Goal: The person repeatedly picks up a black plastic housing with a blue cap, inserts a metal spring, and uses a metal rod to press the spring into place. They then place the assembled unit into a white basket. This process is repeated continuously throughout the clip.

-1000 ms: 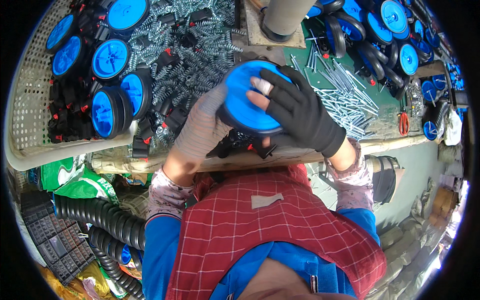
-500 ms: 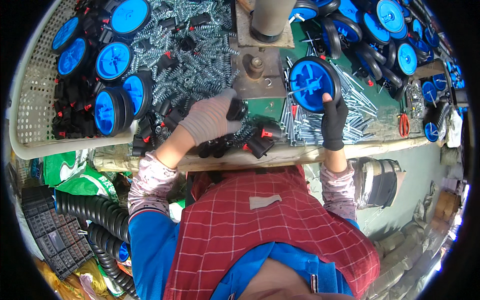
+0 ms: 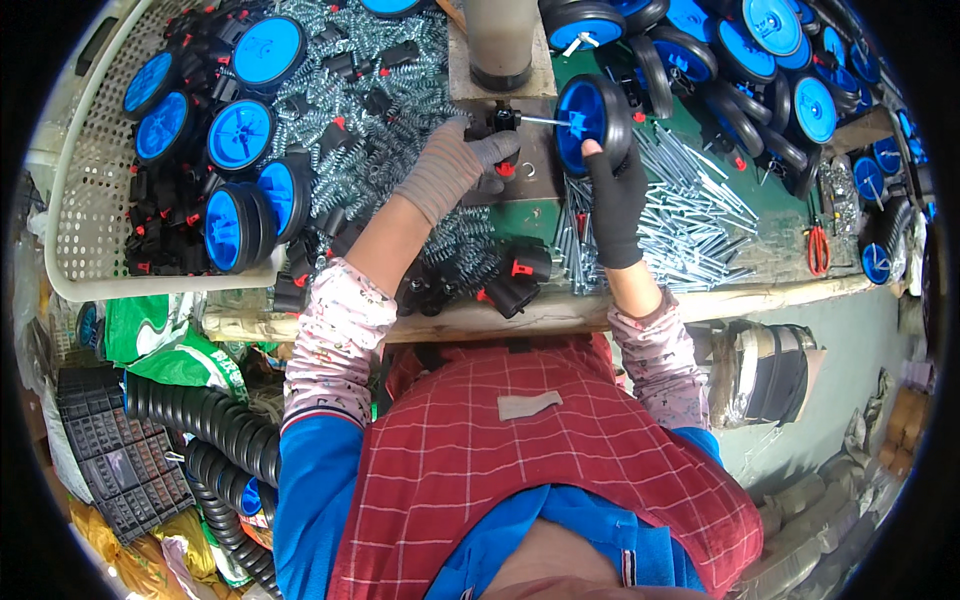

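My right hand (image 3: 619, 200), in a dark glove with a bare thumb tip, grips a blue wheel (image 3: 577, 125) with a black tyre. A thin metal rod (image 3: 541, 120) sticks out of the wheel's hub toward the left. At the rod's far end is a black plastic fitting (image 3: 507, 120) with a red tab below it. My left hand (image 3: 452, 170), in a striped grey glove, has its fingers closed around this fitting, hiding part of it. Both hands are above a metal plate (image 3: 541, 178) at the foot of a thick grey column (image 3: 499, 45).
Heaps of springs (image 3: 385, 125) lie left of the plate, beside a white perforated basket (image 3: 85, 225) with wheels and black fittings. Loose metal rods (image 3: 690, 195) spread to the right. Beyond are piled wheels (image 3: 745, 50) and red-handled scissors (image 3: 818, 250). The wooden table edge (image 3: 540, 315) runs in front.
My left hand has risen from the front of the springs to the plate with the black fitting. My right hand has brought the wheel up and left, so its rod meets the fitting.
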